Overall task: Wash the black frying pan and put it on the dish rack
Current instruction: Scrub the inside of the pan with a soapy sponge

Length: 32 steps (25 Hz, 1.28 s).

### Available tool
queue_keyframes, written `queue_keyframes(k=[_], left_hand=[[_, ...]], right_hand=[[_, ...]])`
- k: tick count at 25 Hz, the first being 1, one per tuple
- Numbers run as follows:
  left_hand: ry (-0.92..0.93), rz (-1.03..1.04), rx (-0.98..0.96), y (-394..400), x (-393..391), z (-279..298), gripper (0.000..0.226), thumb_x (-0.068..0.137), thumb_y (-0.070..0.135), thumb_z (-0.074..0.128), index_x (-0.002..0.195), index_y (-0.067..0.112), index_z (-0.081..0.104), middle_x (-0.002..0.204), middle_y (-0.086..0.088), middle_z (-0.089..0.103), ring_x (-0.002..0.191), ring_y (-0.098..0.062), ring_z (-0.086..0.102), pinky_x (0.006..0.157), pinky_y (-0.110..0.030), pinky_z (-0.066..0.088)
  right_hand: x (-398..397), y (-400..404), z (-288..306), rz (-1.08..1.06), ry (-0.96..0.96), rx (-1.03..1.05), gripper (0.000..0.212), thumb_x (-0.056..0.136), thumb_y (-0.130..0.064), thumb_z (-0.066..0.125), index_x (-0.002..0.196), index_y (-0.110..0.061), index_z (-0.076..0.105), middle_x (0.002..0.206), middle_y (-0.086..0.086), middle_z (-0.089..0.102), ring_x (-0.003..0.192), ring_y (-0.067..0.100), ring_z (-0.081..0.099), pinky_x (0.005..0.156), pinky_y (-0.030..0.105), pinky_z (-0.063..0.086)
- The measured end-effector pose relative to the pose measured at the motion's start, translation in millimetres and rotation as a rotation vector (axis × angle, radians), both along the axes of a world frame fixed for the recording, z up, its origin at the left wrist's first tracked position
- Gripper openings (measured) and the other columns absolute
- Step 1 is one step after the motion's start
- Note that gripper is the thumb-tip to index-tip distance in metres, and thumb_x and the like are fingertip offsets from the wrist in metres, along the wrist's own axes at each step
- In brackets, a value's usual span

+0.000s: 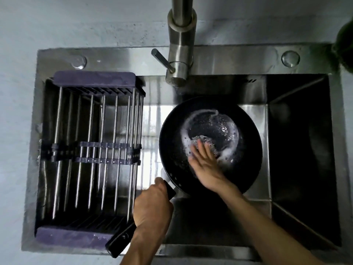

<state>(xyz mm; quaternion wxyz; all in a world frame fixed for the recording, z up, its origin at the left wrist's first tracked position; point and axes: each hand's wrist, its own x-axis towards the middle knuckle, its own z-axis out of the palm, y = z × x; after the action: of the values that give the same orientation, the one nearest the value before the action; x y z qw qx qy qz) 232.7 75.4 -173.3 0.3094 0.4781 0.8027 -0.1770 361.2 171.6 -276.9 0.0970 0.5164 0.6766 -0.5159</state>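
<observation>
The black frying pan sits in the steel sink under the tap, with white soap foam smeared in a ring on its inside. My left hand grips the pan's black handle, which points toward the near left. My right hand is inside the pan, its fingers pressing a silvery steel scourer against the pan's bottom. The dish rack, with metal rods and purple end pieces, spans the sink's left part and holds nothing.
A steel tap with a side lever rises behind the pan. The sink's right part drops to a deeper dark basin. A dark green object stands at the far right edge. Pale countertop surrounds the sink.
</observation>
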Motion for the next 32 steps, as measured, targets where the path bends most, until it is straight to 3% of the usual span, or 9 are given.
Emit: queue_keyframes(k=[3,7,10,14,17,22,25,27,32], left_hand=[[-0.009,-0.005,0.006,1,2,-2,0.023,0.087,0.016,0.051,0.109,0.019,0.045,0.1,0.0,0.065,0.094,-0.022,0.066,0.068,-0.031,0.047],[-0.002,0.008,-0.007,0,0,-1,0.023,0.087,0.015,0.05,0.109,0.02,0.045,0.1,0.001,0.065,0.093,-0.022,0.066,0.068,-0.03,0.046],[-0.006,0.013,-0.009,1,2,-1,0.023,0.087,0.015,0.049,0.109,0.02,0.045,0.101,0.0,0.065,0.094,-0.023,0.066,0.07,-0.031,0.046],[0.012,-0.001,-0.014,1,-1,-1,0.024,0.088,0.015,0.048,0.111,0.02,0.046,0.1,0.001,0.065,0.093,-0.021,0.066,0.066,-0.029,0.042],[0.008,-0.026,0.004,1,2,0,0.024,0.088,0.016,0.049,0.112,0.019,0.046,0.1,0.001,0.065,0.093,-0.02,0.066,0.065,-0.028,0.04],[0.034,-0.014,0.008,0,1,0,0.024,0.088,0.015,0.05,0.111,0.019,0.047,0.098,0.001,0.064,0.09,-0.021,0.066,0.063,-0.028,0.039],[0.036,-0.006,0.027,-1,1,-2,0.023,0.087,0.013,0.051,0.109,0.019,0.047,0.097,0.0,0.063,0.09,-0.022,0.066,0.063,-0.028,0.038],[0.029,-0.005,0.019,0,3,0,0.023,0.087,0.011,0.05,0.109,0.018,0.047,0.098,-0.001,0.064,0.091,-0.022,0.065,0.064,-0.028,0.038],[0.051,-0.039,0.035,0,1,-5,0.024,0.088,0.012,0.05,0.111,0.017,0.047,0.101,-0.002,0.065,0.093,-0.023,0.066,0.068,-0.031,0.045]], right_hand=[[-49,14,9,-0.251,0.505,-0.157,0.056,0.11,-0.035,0.028,0.159,-0.025,0.003,0.158,-0.019,-0.02,0.147,0.001,-0.019,0.115,0.016,-0.014],[-43,53,-15,-0.472,0.111,0.075,0.06,0.107,-0.043,0.026,0.159,-0.023,0.005,0.166,-0.007,-0.015,0.152,0.013,-0.017,0.124,0.038,-0.01],[-54,34,-15,-0.236,0.316,0.086,0.063,0.106,-0.045,0.03,0.159,-0.027,0.001,0.163,-0.011,-0.021,0.152,0.012,-0.019,0.124,0.036,-0.01],[-8,59,-24,-0.124,-0.199,0.24,0.065,0.105,-0.053,0.017,0.157,-0.026,-0.011,0.16,-0.007,-0.029,0.15,0.014,-0.024,0.124,0.049,-0.01],[-7,69,-17,0.19,-0.127,0.356,0.067,0.105,-0.052,0.02,0.158,-0.025,-0.01,0.162,-0.007,-0.027,0.149,0.014,-0.025,0.125,0.043,-0.008],[71,60,-17,0.274,-0.549,0.386,0.07,0.104,-0.053,0.012,0.159,-0.014,-0.006,0.165,0.004,-0.021,0.151,0.021,-0.022,0.124,0.04,-0.01],[52,66,-14,0.233,-0.24,0.148,0.067,0.106,-0.051,0.021,0.16,-0.019,-0.001,0.166,-0.002,-0.018,0.151,0.016,-0.021,0.125,0.039,-0.006],[60,64,-3,0.182,-0.258,0.114,0.069,0.104,-0.055,0.02,0.159,-0.022,-0.003,0.164,-0.005,-0.021,0.15,0.013,-0.022,0.124,0.038,-0.007],[15,-24,30,0.213,0.072,-0.166,0.065,0.107,-0.047,0.029,0.16,-0.019,0.006,0.163,-0.014,-0.012,0.147,0.005,-0.02,0.11,0.017,-0.016]])
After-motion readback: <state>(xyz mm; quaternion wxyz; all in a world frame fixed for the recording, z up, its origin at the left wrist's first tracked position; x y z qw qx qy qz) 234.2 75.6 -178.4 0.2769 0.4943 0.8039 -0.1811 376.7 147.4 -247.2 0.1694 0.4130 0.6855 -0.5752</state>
